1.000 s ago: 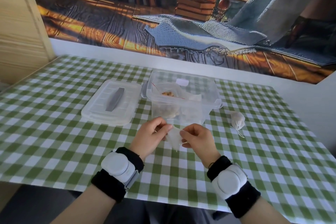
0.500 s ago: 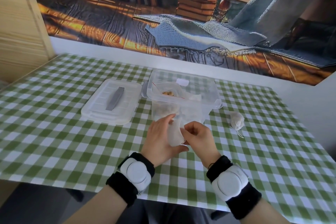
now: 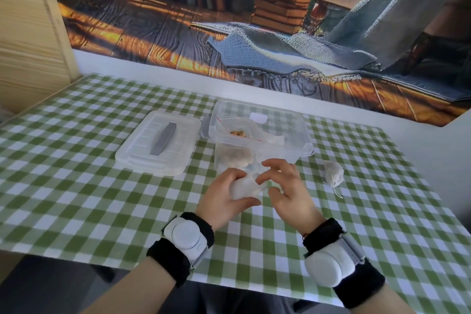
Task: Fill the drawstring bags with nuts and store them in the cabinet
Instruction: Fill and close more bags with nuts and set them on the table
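Gone from two-handed pinch to left hand [image 3: 224, 195] gripping the drawstring bag [image 3: 246, 188], right hand [image 3: 288, 186] loosened and spread, seemingly freed to fetch nuts [image 3: 238, 132] farther off.

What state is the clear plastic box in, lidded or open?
Open: the box is uncovered; its lid lies beside it, leftward.

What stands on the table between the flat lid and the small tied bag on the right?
In the head view, the open clear plastic box stands between the lid and the tied bag.
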Available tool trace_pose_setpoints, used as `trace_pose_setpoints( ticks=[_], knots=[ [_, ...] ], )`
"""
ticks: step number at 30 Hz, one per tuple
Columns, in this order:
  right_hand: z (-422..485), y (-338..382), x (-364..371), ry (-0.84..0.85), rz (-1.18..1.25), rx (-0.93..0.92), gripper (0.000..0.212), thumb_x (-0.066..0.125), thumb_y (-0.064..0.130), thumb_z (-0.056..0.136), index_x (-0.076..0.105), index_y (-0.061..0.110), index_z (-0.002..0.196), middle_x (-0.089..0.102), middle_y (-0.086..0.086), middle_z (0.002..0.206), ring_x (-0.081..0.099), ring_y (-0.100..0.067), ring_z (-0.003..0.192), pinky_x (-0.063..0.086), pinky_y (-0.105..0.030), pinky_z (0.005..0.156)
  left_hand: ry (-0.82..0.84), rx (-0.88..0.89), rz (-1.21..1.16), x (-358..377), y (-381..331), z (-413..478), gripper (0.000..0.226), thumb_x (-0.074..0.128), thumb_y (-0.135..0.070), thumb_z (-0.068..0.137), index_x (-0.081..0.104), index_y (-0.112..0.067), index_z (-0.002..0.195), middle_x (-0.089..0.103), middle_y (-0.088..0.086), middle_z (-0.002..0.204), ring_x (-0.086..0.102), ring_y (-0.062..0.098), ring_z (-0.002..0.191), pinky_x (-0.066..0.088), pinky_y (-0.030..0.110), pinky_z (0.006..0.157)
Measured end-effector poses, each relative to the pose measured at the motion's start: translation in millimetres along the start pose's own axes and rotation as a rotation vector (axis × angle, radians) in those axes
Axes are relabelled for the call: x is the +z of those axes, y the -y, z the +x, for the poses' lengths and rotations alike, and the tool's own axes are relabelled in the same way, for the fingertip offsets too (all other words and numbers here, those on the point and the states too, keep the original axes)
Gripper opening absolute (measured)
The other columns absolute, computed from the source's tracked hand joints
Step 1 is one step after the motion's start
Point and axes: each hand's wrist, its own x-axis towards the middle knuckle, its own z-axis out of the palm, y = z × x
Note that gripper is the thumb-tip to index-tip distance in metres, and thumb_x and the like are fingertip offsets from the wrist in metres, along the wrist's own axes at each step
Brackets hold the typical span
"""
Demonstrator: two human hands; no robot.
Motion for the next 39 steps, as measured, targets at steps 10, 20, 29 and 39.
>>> trace_pose_setpoints(
  ticks=[10, 20, 29, 39],
  knots=[
    [8, 3, 4, 0.191, -0.172, -0.121, 0.041, 0.045, 0.018, 0.072, 0.064, 0.020, 0.108, 0.032, 0.006, 0.142, 0.020, -0.007, 0.125, 0.022, -0.017, 0.099, 0.024, -0.115, -0.139, 1, -4, 2, 0.035, 0.080, -0.021, 0.070, 0.056, -0.031, 0.092, 0.066, -0.009, 0.088, 0.062, 0.004, 0.079, 0.050, 0.019, 0.069],
    [16, -3, 7, 0.100, -0.280, -0.189, 0.010, 0.064, 0.025, 0.084, 0.069, 0.017, 0.085, 0.051, 0.003, 0.132, 0.039, -0.015, 0.123, 0.043, -0.027, 0.091, 0.087, -0.105, -0.190, 2, 3, 3, 0.057, 0.086, -0.023, 0.065, 0.051, -0.023, 0.110, 0.064, -0.008, 0.098, 0.062, 0.002, 0.087, 0.050, 0.016, 0.074],
    [40, 23, -4, 0.104, -0.046, -0.154, 0.010, 0.065, 0.024, 0.085, 0.065, 0.025, 0.095, 0.055, 0.016, 0.111, 0.052, -0.004, 0.105, 0.042, -0.013, 0.085, -0.037, -0.225, -0.364, -6, 13, 10, 0.036, 0.081, -0.011, 0.070, 0.056, -0.025, 0.091, 0.062, -0.006, 0.091, 0.059, -0.005, 0.083, 0.046, 0.011, 0.072],
    [150, 59, 1, 0.491, -0.437, 0.204, 0.031, 0.038, 0.012, 0.098, 0.063, -0.002, 0.086, 0.063, -0.015, 0.094, 0.058, -0.024, 0.084, 0.044, -0.019, 0.074, -0.038, -0.248, -0.451, -11, 25, 21, 0.049, 0.081, -0.031, 0.060, 0.057, -0.034, 0.102, 0.066, 0.000, 0.108, 0.062, 0.013, 0.104, 0.051, 0.037, 0.093]
  ],
)
